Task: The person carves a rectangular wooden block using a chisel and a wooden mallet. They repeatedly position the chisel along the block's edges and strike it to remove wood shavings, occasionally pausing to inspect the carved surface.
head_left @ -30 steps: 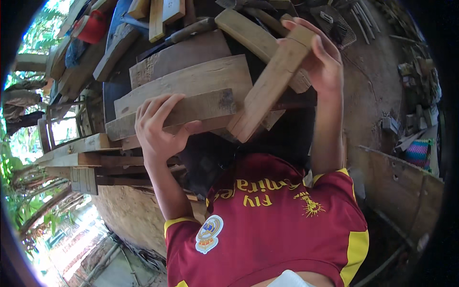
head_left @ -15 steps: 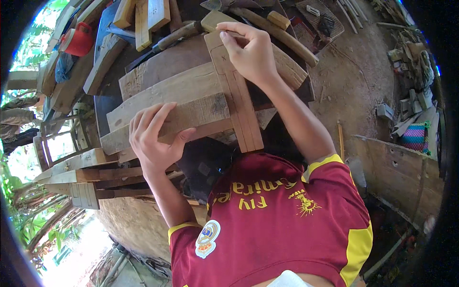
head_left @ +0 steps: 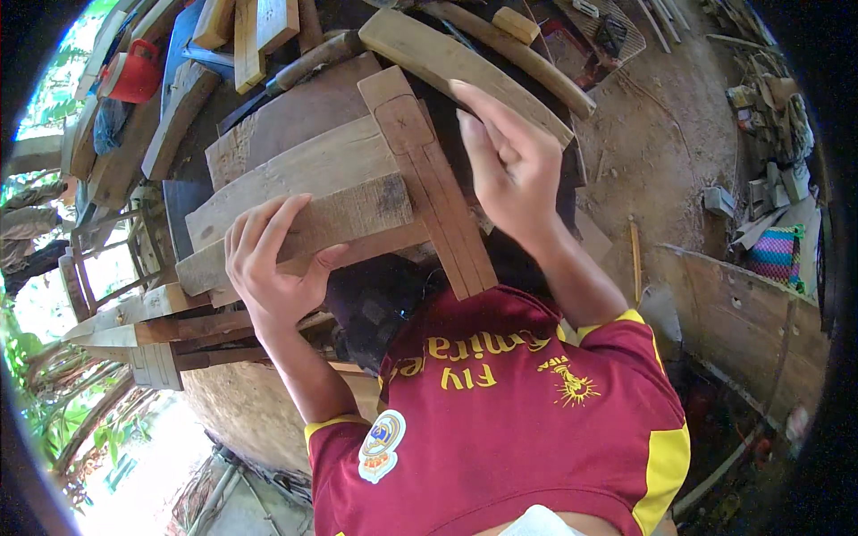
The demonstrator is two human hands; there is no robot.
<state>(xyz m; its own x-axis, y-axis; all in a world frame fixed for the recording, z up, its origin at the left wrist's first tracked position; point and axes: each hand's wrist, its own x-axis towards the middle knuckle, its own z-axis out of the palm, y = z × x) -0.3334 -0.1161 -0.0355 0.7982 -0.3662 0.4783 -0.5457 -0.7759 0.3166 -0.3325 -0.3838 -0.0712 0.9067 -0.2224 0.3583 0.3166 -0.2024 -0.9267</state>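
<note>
Pale plank (head_left: 295, 165): the broadest wood near the hands, lying flat just beyond the beam.
Thick beam (head_left: 353, 214): runs left to right in front of the plank, its right end meeting the marked piece.
Marked piece (head_left: 438, 201): set crosswise at the beam's right end, long axis slanting from upper left down to lower right, near end close to the shirt. It lies between the hands, just left of the right one, which is nearer. Whether it sits flush on the beam's end is hard to tell from above.
Left hand (head_left: 279, 259): grasping the beam, fingers over the top, thumb on the near side.
Right hand (head_left: 523, 170): released, fingers extended and loosely cupped, nothing in it, apart from the marked piece.
Pencil lines: thin dark strokes along and across the marked piece.
Change: half a second ago the right fingers were on the piece's upper end; now they are off, to its right. The left hand's hold is unchanged.
</note>
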